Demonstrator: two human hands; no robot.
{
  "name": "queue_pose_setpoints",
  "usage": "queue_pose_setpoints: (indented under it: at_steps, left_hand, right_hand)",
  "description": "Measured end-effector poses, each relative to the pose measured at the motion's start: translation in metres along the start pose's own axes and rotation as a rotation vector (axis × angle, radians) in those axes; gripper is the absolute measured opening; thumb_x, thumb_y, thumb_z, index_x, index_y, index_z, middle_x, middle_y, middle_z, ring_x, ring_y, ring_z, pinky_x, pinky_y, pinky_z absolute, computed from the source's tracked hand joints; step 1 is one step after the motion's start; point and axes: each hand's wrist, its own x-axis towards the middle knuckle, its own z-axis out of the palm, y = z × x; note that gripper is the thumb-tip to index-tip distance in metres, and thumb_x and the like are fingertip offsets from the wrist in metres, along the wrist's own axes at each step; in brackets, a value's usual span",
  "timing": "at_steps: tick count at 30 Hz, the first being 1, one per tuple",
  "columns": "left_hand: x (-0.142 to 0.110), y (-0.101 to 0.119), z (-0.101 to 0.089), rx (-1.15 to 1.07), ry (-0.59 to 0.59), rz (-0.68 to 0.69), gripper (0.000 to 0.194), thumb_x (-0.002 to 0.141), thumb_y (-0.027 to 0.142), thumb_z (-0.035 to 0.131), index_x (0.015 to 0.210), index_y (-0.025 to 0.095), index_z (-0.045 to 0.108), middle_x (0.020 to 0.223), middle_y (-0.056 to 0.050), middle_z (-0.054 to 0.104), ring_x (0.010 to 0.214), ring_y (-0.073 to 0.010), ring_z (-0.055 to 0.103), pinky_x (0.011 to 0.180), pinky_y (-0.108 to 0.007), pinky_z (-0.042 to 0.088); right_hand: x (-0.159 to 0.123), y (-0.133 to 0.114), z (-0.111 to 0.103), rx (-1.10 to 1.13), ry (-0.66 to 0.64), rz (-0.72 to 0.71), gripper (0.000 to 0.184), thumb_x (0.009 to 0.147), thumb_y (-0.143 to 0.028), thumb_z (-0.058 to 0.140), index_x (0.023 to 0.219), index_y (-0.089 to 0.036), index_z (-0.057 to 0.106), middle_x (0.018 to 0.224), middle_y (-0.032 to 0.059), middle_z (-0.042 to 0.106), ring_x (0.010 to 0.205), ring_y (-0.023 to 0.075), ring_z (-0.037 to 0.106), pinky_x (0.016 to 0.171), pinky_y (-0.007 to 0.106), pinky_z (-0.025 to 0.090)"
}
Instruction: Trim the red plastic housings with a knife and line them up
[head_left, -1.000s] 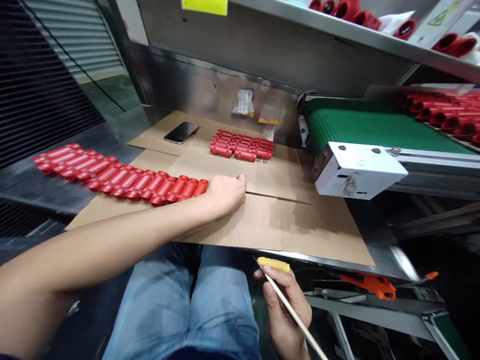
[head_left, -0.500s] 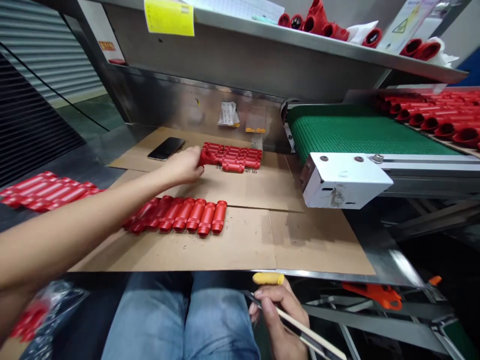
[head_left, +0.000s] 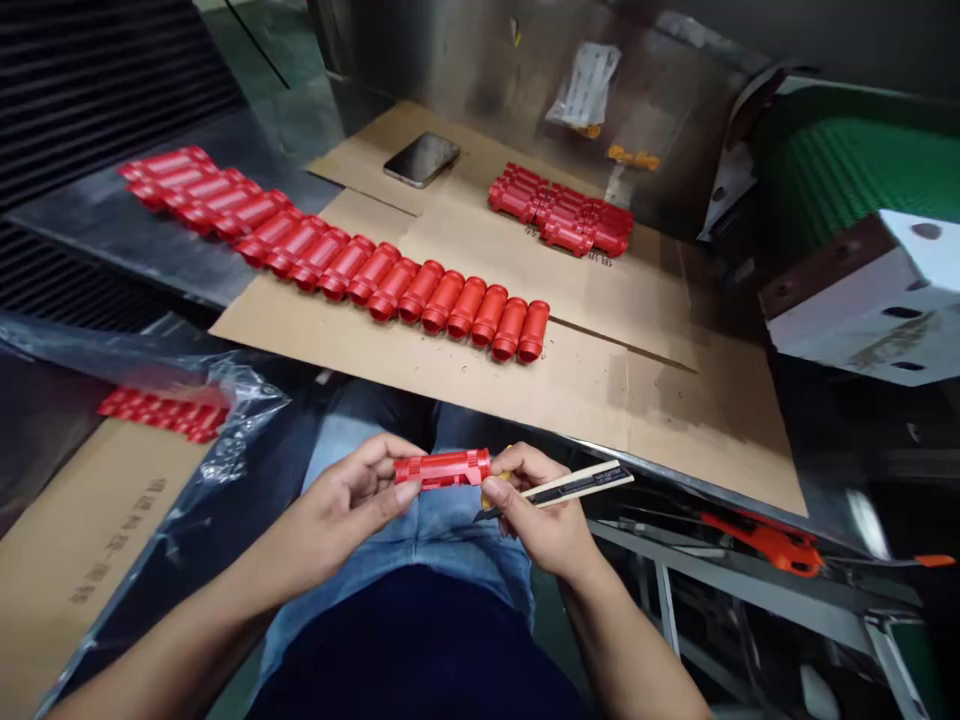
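Note:
Above my lap, my left hand [head_left: 367, 490] grips one end of a red ribbed tube [head_left: 444, 467], held roughly level. My right hand [head_left: 536, 505] is closed round a utility knife [head_left: 581, 487], its dark blade pointing left, just below the tube. Something yellow, perhaps a finger cover, shows at the right fingers, which are at or very near the tube's right end. Beyond my hands, a long row of red tubes [head_left: 442, 300] lies side by side on the cardboard [head_left: 480, 385]. Farther back sits a block of similar red tubes [head_left: 564, 210].
A phone [head_left: 421, 160] lies on the cardboard at the back left. At right stand a green conveyor belt [head_left: 862, 150] and its white end bracket [head_left: 870, 300]. An orange-handled tool [head_left: 772, 545] hangs below the table edge. A plastic-lined carton [head_left: 97, 530] with red tubes stands at lower left.
My left hand has come back from the rear block to my lap, now with a red tube. My right hand has brought the knife up to it. The view has tilted down and turned.

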Motion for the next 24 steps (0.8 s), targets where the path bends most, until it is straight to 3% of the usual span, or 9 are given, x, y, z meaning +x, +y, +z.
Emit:
queue_pose_setpoints:
  at_steps: [3, 8, 11, 13, 15, 17, 21, 22, 24]
  left_hand:
    - [-0.012, -0.019, 0.003, -0.238, 0.187, -0.113, 0.028, 0.094, 0.044, 0.094, 0.101, 0.022, 0.078, 0.067, 0.002, 0.06, 0.049, -0.0092, 0.04, 0.046, -0.019, 0.029]
    - [-0.02, -0.029, 0.011, -0.301, 0.306, -0.162, 0.04, 0.102, 0.054, 0.085, 0.087, 0.021, 0.07, 0.062, 0.004, 0.052, 0.05, -0.0084, 0.036, 0.047, -0.02, 0.026]
    - [-0.024, -0.034, 0.009, -0.136, 0.381, 0.014, 0.026, 0.101, 0.048, 0.088, 0.097, 0.023, 0.08, 0.074, -0.001, 0.063, 0.059, -0.0121, 0.051, 0.051, -0.022, 0.039]
    - [-0.026, -0.038, 0.009, -0.02, 0.404, 0.194, 0.017, 0.097, 0.037, 0.092, 0.107, 0.025, 0.087, 0.099, -0.006, 0.073, 0.077, -0.0173, 0.065, 0.064, -0.027, 0.054]
    - [-0.026, -0.041, 0.011, -0.063, 0.396, 0.29, 0.024, 0.091, 0.027, 0.097, 0.113, 0.028, 0.087, 0.119, -0.008, 0.073, 0.091, -0.0208, 0.071, 0.074, -0.03, 0.061]
    - [-0.024, -0.043, 0.017, -0.254, 0.386, 0.226, 0.035, 0.087, 0.024, 0.1, 0.117, 0.029, 0.084, 0.116, -0.005, 0.074, 0.087, -0.0188, 0.071, 0.071, -0.028, 0.062]
    - [-0.015, -0.043, 0.03, -0.594, 0.376, -0.08, 0.034, 0.086, 0.035, 0.102, 0.108, 0.02, 0.081, 0.095, -0.004, 0.075, 0.078, -0.0157, 0.07, 0.073, -0.026, 0.063]
    - [-0.013, -0.043, 0.031, -0.637, 0.374, -0.11, 0.035, 0.086, 0.036, 0.103, 0.106, 0.018, 0.081, 0.096, -0.005, 0.076, 0.082, -0.0167, 0.072, 0.077, -0.026, 0.064]
    - [-0.012, -0.041, 0.029, -0.673, 0.378, -0.099, 0.039, 0.085, 0.035, 0.103, 0.112, 0.018, 0.082, 0.101, -0.006, 0.079, 0.089, -0.0178, 0.074, 0.084, -0.026, 0.065]
  right_hand:
    - [-0.006, 0.013, 0.009, -0.111, 0.011, -0.055, 0.036, 0.106, -0.053, 0.079, 0.092, -0.021, 0.072, 0.074, -0.0016, 0.071, 0.049, 0.0088, 0.059, 0.044, 0.019, 0.046]
    - [-0.011, 0.021, 0.017, -0.192, 0.022, -0.072, 0.038, 0.107, -0.054, 0.077, 0.088, -0.021, 0.072, 0.072, -0.0008, 0.073, 0.05, 0.0102, 0.06, 0.046, 0.02, 0.048]
    - [-0.013, 0.022, 0.02, -0.222, 0.066, -0.051, 0.042, 0.109, -0.055, 0.073, 0.085, -0.021, 0.072, 0.072, -0.0002, 0.073, 0.051, 0.0106, 0.062, 0.047, 0.021, 0.048]
    - [-0.015, 0.022, 0.024, -0.205, 0.124, -0.023, 0.041, 0.112, -0.053, 0.071, 0.086, -0.021, 0.071, 0.072, 0.0004, 0.075, 0.051, 0.0108, 0.062, 0.047, 0.021, 0.048]
    - [-0.018, 0.023, 0.03, -0.187, 0.167, -0.034, 0.035, 0.113, -0.047, 0.07, 0.09, -0.021, 0.071, 0.072, 0.0001, 0.076, 0.049, 0.0107, 0.061, 0.046, 0.021, 0.047]
    - [-0.021, 0.026, 0.039, -0.28, 0.179, -0.172, 0.024, 0.114, -0.037, 0.069, 0.095, -0.022, 0.071, 0.076, 0.0008, 0.077, 0.052, 0.0123, 0.064, 0.05, 0.024, 0.051]
    - [-0.024, 0.036, 0.052, -0.621, 0.095, -0.648, 0.011, 0.111, -0.019, 0.067, 0.106, -0.021, 0.077, 0.076, 0.003, 0.073, 0.06, 0.0178, 0.069, 0.057, 0.03, 0.057]
    - [-0.025, 0.037, 0.051, -0.647, 0.064, -0.697, 0.012, 0.111, -0.019, 0.068, 0.107, -0.02, 0.079, 0.076, 0.0033, 0.073, 0.06, 0.0181, 0.068, 0.056, 0.03, 0.057]
    - [-0.025, 0.036, 0.044, -0.645, 0.028, -0.664, 0.011, 0.111, -0.021, 0.071, 0.107, -0.02, 0.081, 0.082, 0.0055, 0.075, 0.066, 0.019, 0.073, 0.06, 0.03, 0.062]
